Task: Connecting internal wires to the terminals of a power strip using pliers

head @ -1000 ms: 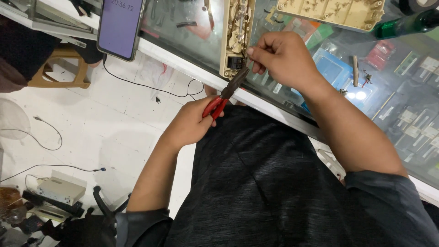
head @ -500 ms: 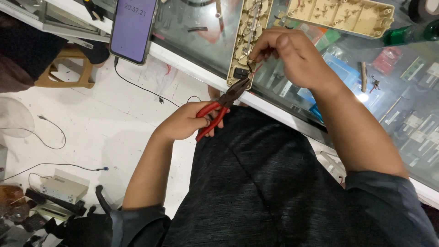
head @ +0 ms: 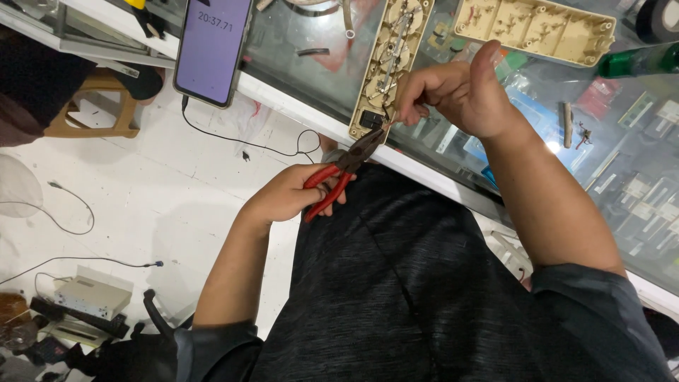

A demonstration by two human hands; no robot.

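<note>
My left hand (head: 286, 194) is clamped around the red handles of the pliers (head: 344, 172); their dark nose points toward 1 o'clock. The nose tip meets a thin wire (head: 393, 120) at the near end of the opened beige power strip (head: 385, 67), which lies on the glass counter (head: 311, 42). My right hand (head: 460, 92), at 2 o'clock from the left, has fingertips pinched together on that wire, thumb raised. At 10 o'clock, a phone (head: 212, 46) rests on the counter. A 2nd beige casing (head: 534, 28) sits at 1 o'clock.
</note>
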